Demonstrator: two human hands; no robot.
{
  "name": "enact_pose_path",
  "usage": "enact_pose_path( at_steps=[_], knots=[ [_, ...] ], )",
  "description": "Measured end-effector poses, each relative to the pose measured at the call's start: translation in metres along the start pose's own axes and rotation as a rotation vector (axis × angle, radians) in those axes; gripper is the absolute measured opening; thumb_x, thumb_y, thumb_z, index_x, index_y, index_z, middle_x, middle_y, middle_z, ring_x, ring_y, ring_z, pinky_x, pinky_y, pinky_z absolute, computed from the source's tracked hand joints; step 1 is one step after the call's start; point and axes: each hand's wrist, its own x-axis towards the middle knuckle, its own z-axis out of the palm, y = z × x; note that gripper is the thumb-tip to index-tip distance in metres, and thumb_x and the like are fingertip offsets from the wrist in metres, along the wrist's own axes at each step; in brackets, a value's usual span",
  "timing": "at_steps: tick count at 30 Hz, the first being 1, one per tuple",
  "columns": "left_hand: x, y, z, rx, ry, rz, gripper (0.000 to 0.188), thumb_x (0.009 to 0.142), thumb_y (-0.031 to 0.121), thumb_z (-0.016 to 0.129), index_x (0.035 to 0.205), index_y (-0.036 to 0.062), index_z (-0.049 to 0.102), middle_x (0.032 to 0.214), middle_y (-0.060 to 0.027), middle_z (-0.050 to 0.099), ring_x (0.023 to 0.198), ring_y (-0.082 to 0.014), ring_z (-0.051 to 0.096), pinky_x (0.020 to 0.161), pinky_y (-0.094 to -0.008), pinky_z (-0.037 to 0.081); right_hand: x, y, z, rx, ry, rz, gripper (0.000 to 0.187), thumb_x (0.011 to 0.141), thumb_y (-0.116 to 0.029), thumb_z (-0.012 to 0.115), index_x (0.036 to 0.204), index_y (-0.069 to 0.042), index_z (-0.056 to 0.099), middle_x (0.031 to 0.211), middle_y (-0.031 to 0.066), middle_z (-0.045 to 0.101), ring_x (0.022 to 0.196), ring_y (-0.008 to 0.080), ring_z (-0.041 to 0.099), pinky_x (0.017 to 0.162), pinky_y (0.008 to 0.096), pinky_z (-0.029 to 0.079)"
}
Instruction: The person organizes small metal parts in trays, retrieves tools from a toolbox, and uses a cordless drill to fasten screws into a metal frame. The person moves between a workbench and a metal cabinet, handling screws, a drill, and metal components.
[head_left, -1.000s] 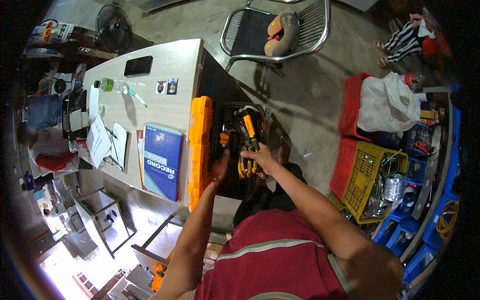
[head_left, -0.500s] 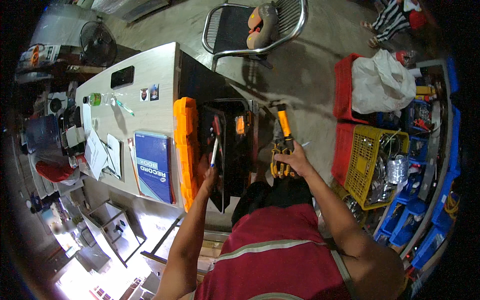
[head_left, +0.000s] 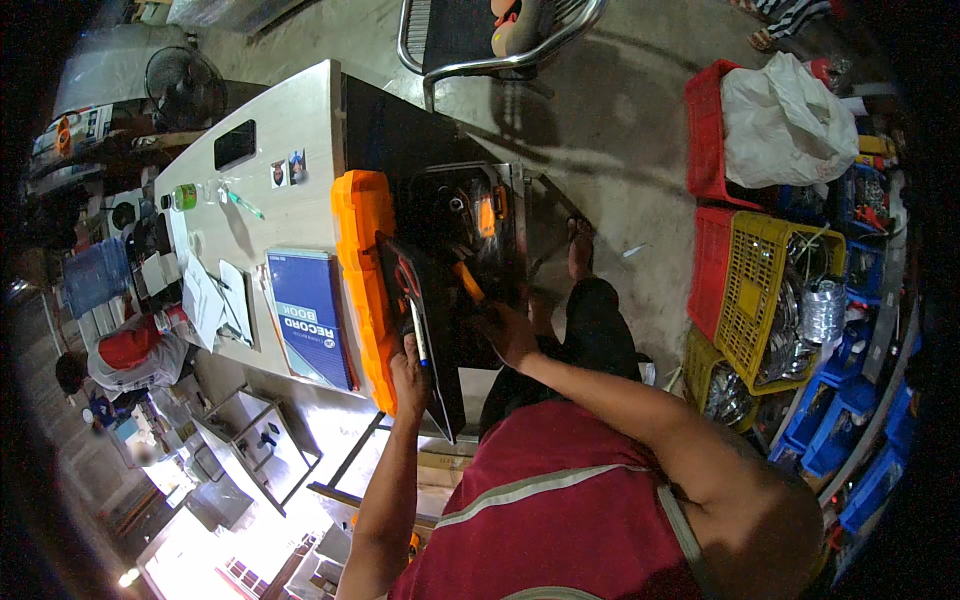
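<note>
An orange toolbox lid (head_left: 362, 280) stands against the desk's side, beside an open black box (head_left: 440, 195). My left hand (head_left: 408, 378) is closed on the edge of a tilted black tray (head_left: 437, 345). Red-handled scissors (head_left: 405, 275) and a white marker with a blue end (head_left: 420, 340) lie against that tray near my fingers. Down inside the box, my right hand (head_left: 512, 335) closes around a hammer, whose orange handle (head_left: 467, 281) shows; its head is lost in shadow. An orange tool (head_left: 488, 215) lies at the box's far end.
On the desk (head_left: 300, 215) lie a blue record book (head_left: 305, 310), papers (head_left: 205, 300), a phone (head_left: 235, 145) and a green-labelled bottle (head_left: 183, 196). Red (head_left: 708, 130) and yellow crates (head_left: 750, 300) line the right side, near blue bins (head_left: 845, 420). A metal-framed chair (head_left: 430, 35) stands ahead.
My right hand has carried the hammer and the black-and-yellow things held with it leftward from above the floor into the box. My left hand stays on the tray, which tilts more.
</note>
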Motion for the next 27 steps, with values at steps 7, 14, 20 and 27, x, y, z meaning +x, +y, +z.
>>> enact_pose_path(
  at_steps=[7, 14, 20, 27],
  knots=[
    [-0.002, 0.011, -0.003, -0.015, 0.005, -0.031, 0.075, 0.105, 0.056, 0.04, 0.062, -0.0042, 0.052, 0.052, -0.0084, 0.048, 0.048, -0.0193, 0.043, 0.049, -0.0418, 0.034, -0.012, -0.022, 0.013, -0.177, 0.285, -0.182, 0.036, 0.103, -0.03, 0.053, 0.124, -0.001, 0.056, 0.107, 0.0202, 0.065, 0.1, 0.0349, 0.063, 0.092, 0.0437, 0.047],
    [-0.001, 0.008, -0.004, 0.002, 0.032, 0.017, 0.073, 0.105, 0.054, 0.041, 0.063, -0.0037, 0.054, 0.05, -0.0066, 0.046, 0.047, -0.0184, 0.039, 0.048, -0.041, 0.032, 0.017, -0.029, 0.037, -0.406, 0.088, -0.09, 0.04, 0.104, -0.032, 0.051, 0.127, 0.0, 0.051, 0.117, 0.0236, 0.06, 0.109, 0.0401, 0.059, 0.093, 0.0469, 0.047],
    [0.031, 0.011, 0.036, -0.001, -0.008, -0.193, 0.063, 0.106, 0.051, 0.041, 0.121, -0.0068, 0.058, 0.092, -0.0226, 0.065, 0.084, -0.0326, 0.062, 0.074, -0.0441, 0.048, -0.025, -0.031, -0.029, -0.736, 0.309, 0.043, 0.03, 0.092, -0.01, 0.061, 0.12, 0.0, 0.058, 0.105, 0.0225, 0.067, 0.101, 0.0431, 0.064, 0.086, 0.048, 0.051],
    [0.097, 0.046, 0.113, 0.01, 0.263, 0.114, 0.052, 0.105, 0.042, 0.046, 0.139, 0.0037, 0.051, 0.119, -0.0302, 0.065, 0.104, -0.0446, 0.065, 0.083, -0.0504, 0.052, -0.009, -0.008, -0.101, -0.539, 0.193, 0.123, 0.019, 0.095, -0.014, 0.062, 0.113, -0.005, 0.061, 0.094, 0.014, 0.07, 0.087, 0.0305, 0.07, 0.076, 0.0415, 0.053]
  ],
)
